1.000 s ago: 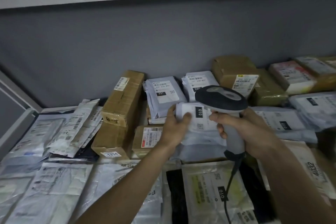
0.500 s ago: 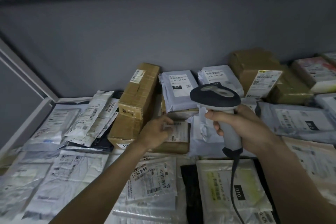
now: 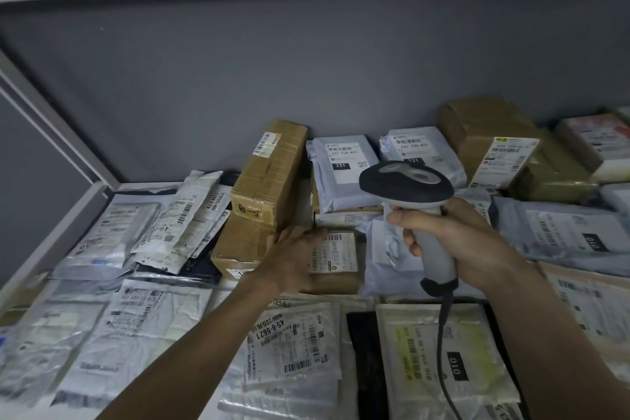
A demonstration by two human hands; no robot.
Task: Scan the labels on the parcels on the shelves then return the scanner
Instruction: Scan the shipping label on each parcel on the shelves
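My right hand [image 3: 456, 242] grips the grey handle of a corded barcode scanner [image 3: 407, 182], its dark head pointing away from me over the parcels. My left hand [image 3: 293, 256] rests with straight fingers on a small brown box with a white label [image 3: 335, 257], its fingertips touching the low brown box [image 3: 238, 245] to the left. A tall cardboard box [image 3: 269, 174] leans above that. Two grey mailers marked 231 [image 3: 341, 164] stand behind. A crumpled grey mailer [image 3: 385, 256] lies under the scanner.
The shelf holds several flat white and grey mailers at the left [image 3: 112, 232] and front [image 3: 293, 341], a yellowish bag marked 010 [image 3: 439, 358], brown parcels at the back right [image 3: 504, 153]. A grey back wall [image 3: 272, 72] and white shelf frame [image 3: 51, 126] bound the space.
My left hand let go of the grey mailer marked 010 and moved left and down onto the small labelled box. The scanner stayed in my right hand, and the view shifted left.
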